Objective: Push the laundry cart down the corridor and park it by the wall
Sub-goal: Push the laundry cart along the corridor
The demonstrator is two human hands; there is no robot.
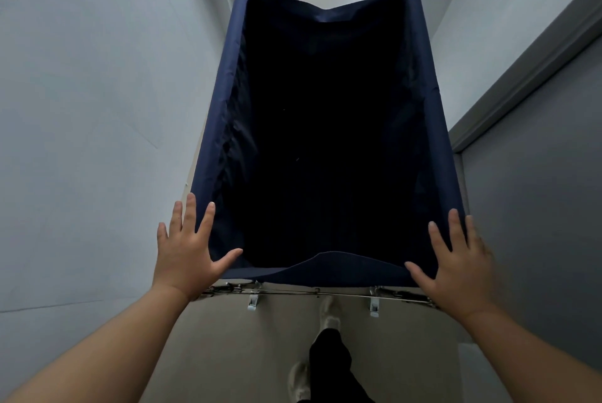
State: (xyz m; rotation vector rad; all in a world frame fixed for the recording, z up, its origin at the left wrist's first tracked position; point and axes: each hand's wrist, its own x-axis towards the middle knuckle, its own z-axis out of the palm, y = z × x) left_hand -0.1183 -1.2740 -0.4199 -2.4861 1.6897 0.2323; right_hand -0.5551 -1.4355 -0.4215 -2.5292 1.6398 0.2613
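Note:
The laundry cart (430,83) is a deep navy fabric bag on a metal frame, filling the middle of the narrow corridor; its inside is dark and I see nothing in it. My left hand (187,248) lies at the cart's near left corner with fingers spread and straight, thumb over the fabric rim. My right hand (457,262) lies the same way at the near right corner, fingers straight along the right side rail. Whether the palms press on the frame or hover just above it, I cannot tell.
A pale wall (97,109) runs close along the cart's left side. On the right stands a grey door (537,223) with its frame, then more pale wall. The metal rail with white clips (312,293) sits at the cart's near end. My legs and light shoes show below.

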